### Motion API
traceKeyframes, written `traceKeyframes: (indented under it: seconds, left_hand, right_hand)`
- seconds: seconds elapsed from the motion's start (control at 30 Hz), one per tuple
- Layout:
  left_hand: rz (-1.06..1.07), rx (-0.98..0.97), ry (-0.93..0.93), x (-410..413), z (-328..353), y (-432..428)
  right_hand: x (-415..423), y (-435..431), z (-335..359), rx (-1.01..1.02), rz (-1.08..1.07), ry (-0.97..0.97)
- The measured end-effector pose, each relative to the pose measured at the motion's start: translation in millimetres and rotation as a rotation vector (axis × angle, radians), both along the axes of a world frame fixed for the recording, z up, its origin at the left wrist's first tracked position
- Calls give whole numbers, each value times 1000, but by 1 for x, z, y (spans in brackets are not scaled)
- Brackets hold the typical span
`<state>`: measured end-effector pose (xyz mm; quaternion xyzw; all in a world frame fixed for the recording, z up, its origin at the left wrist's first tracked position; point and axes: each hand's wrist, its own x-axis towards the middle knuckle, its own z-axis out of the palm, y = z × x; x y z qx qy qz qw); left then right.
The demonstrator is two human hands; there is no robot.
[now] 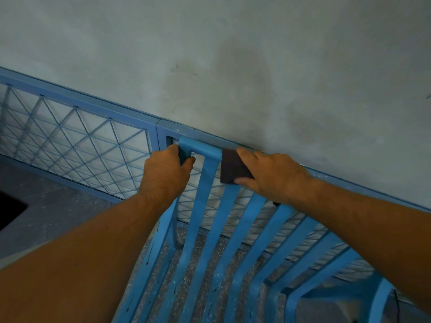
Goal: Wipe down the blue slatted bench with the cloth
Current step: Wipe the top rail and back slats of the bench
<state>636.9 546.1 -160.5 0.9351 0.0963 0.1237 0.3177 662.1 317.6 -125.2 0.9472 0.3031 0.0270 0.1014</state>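
Note:
The blue slatted bench (205, 229) fills the lower middle of the head view, its slats running up to a top rail. My left hand (166, 173) grips the left corner of that top rail, fingers curled round it. My right hand (272, 176) holds a dark brownish cloth (233, 166) folded over the top rail, just right of the second slat, thumb under the cloth and fingers over it. Part of the cloth is hidden beneath my right palm.
A blue-framed wire mesh fence (77, 138) runs diagonally behind the bench, against a stained grey wall (233, 66). Speckled grey floor (58, 213) lies to the left, with a dark opening (9, 213) at the left edge.

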Motion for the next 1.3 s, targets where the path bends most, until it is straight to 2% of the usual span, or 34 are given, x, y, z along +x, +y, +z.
traceKeyframes:
  seconds: [0.17,0.3,0.37,0.43,0.53,0.6,0.67,0.77,0.93,1.07,1.23,1.3]
  left_hand:
    - [16,22,-29,1,-2,-1]
    - [29,31,-36,0,-3,-2]
    - [34,42,-37,0,-3,-3]
    - [41,58,-47,1,-3,-3]
    - [50,86,-48,2,-5,-3]
    - [50,99,-35,1,-5,-4]
    - [52,113,-15,1,-3,-4]
    - [60,138,20,1,-1,-5]
    - [60,157,29,1,-3,-4]
    - [77,167,28,-1,-3,-6]
    - [132,187,-13,-6,-6,-16]
    - [204,116,-35,-9,-9,-28]
  right_hand:
    - [2,22,-5,187,-182,-27]
    - [8,32,-5,237,-284,4]
    - [7,30,-8,226,-192,-36]
    - [5,24,-11,225,-6,-93]
    - [5,7,-9,237,158,71]
    - [4,-4,-6,234,158,162]
    - [0,-20,-3,222,72,168]
    - [-10,-48,-2,192,-52,86]
    - [-33,-94,-2,210,-113,-47]
    - [-51,-129,0,283,-190,-104]
    - [-74,-169,-13,378,-312,-305]
    - [-81,-182,-17,432,-304,-352]
